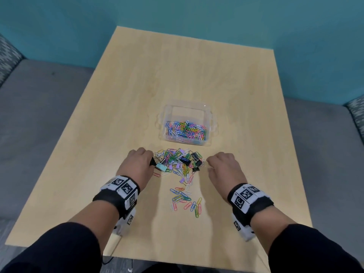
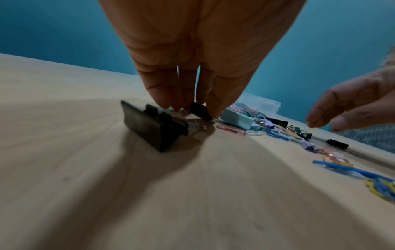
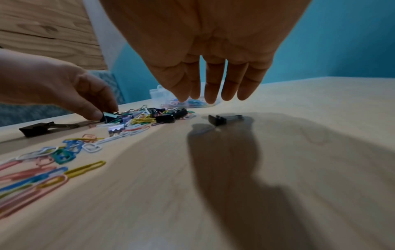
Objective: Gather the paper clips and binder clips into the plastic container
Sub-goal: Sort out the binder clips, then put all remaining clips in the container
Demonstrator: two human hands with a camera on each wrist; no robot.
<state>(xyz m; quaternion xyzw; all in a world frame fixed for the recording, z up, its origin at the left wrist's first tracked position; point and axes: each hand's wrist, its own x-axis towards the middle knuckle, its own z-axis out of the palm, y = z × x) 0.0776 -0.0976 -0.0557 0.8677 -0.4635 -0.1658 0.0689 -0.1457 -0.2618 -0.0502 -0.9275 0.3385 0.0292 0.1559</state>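
Note:
A clear plastic container (image 1: 213, 123) stands mid-table with many coloured paper clips inside. In front of it lies a pile of paper clips and binder clips (image 1: 177, 162). My left hand (image 1: 151, 160) is at the pile's left edge; its thumb and fingers (image 2: 213, 108) pinch a small black binder clip (image 2: 199, 110) on the table. A larger black binder clip (image 2: 153, 125) lies just to its left, and a mint binder clip (image 2: 237, 118) to its right. My right hand (image 3: 205, 99) hovers at the pile's right edge with fingers hanging straight, holding nothing, above a black binder clip (image 3: 218, 119).
More loose paper clips (image 1: 185, 200) trail toward me between my wrists. The light wooden table (image 1: 197, 75) has a grey sofa (image 1: 39, 105) on both sides and a teal wall behind. The table's near edge runs under my forearms.

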